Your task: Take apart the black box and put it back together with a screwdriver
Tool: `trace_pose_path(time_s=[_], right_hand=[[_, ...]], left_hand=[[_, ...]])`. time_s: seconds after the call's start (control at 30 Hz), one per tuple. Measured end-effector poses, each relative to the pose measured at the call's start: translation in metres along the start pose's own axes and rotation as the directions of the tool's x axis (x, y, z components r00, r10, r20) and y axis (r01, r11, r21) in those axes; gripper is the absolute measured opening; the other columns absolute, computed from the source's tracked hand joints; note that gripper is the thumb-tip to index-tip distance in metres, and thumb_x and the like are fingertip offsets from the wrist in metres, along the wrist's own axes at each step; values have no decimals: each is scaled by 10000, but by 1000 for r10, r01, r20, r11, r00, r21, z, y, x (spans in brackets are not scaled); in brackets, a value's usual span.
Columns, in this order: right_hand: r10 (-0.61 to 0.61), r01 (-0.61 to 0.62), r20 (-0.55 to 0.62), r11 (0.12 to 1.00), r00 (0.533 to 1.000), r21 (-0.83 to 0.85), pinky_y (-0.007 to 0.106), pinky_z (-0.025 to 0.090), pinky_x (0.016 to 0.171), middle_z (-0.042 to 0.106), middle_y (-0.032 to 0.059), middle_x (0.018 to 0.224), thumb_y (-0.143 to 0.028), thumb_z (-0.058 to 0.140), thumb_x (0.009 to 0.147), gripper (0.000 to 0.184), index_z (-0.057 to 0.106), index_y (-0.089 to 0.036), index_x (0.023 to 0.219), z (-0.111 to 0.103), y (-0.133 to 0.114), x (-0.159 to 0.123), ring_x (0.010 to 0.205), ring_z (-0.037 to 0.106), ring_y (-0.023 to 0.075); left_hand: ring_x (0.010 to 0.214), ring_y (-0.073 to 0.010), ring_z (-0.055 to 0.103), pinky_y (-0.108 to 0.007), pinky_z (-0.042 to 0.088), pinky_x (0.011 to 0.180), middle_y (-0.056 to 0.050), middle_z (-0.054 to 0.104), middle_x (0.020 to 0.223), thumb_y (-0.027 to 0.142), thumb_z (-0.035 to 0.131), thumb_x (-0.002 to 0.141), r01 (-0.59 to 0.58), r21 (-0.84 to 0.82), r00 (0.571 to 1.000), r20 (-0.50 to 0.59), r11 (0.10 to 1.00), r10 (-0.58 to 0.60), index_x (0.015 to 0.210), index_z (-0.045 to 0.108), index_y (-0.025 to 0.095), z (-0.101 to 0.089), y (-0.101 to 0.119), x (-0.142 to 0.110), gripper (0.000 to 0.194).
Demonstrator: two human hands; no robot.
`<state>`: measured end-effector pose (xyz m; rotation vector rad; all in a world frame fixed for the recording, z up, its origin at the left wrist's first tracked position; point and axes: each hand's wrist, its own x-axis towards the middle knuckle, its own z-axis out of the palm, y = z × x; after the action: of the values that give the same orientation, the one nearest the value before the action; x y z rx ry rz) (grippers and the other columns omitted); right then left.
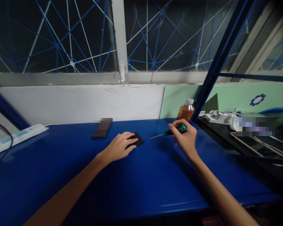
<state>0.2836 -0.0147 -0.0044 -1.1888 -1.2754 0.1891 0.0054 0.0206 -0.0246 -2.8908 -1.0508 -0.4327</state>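
Observation:
My left hand [121,145] lies over a small flat black case [139,140] on the blue table [141,182], with its fingers spread and stretched across the top. It covers much of the case, so the case's exact kind is unclear. To the right, my right hand [186,138] is closed around the green and black handle of a screwdriver [165,133]. The thin metal shaft slants down to the left, and its tip is a short way right of the case. A tiny dark speck, perhaps a screw, shows at the tip.
A dark phone [101,128] lies behind my left hand. An amber drink bottle [186,110] stands by the blue frame post [206,84] at the back right. A white power strip [21,138] is at left; another strip [220,118] and cables are on the right-hand black desk.

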Motion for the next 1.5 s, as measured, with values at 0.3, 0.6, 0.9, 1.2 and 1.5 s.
trace_pose_path(time_s=[0.3, 0.6, 0.9, 1.2, 1.5], right_hand=[[-4, 4, 6, 1000, 1000, -29, 226, 401, 440, 559, -21, 614, -353, 669, 781, 189, 587, -193, 724, 1, 0, -1, 469, 503, 102], [-11, 11, 12, 998, 1000, -56, 229, 404, 446, 570, -18, 611, -368, 667, 784, 193, 589, -199, 735, 1, 2, -1, 474, 510, 109], [-28, 29, 18, 998, 999, -62, 227, 400, 429, 585, -11, 616, -370, 664, 780, 193, 600, -193, 734, 1, 1, -2, 458, 509, 106], [-22, 23, 16, 997, 1000, -75, 221, 397, 431, 577, -10, 641, -367, 657, 785, 185, 604, -191, 767, 0, 4, 0, 477, 500, 102], [-33, 34, 5, 995, 999, -90, 235, 410, 458, 568, -17, 640, -350, 663, 778, 162, 618, -199, 815, 1, 3, -1, 494, 504, 117]], left_hand=[[1216, -342, 463, -490, 449, 873, -123, 500, 1393, 444, 370, 976, 137, 138, 990, -30, 981, -134, 1263, 595, 223, -1, 10, 1, 426], [1297, -282, 438, -498, 364, 1035, -65, 538, 1376, 404, 407, 973, 34, -22, 999, 2, 999, -34, 1290, 567, 246, -1, -11, 1, 389], [1425, -251, 235, -494, 312, 1108, -11, 313, 1526, 266, 336, 1005, 10, -174, 989, 144, 985, 16, 1439, 349, 319, -4, -17, 2, 438], [1429, -222, 229, -458, 268, 1128, -4, 315, 1526, 286, 312, 1014, -30, -107, 988, 149, 994, 46, 1457, 307, 313, -5, -17, 2, 444], [1370, -261, 357, -434, 387, 1009, -49, 358, 1509, 380, 323, 998, 39, 20, 993, 112, 999, -41, 1438, 357, 291, -1, -18, 5, 450]])
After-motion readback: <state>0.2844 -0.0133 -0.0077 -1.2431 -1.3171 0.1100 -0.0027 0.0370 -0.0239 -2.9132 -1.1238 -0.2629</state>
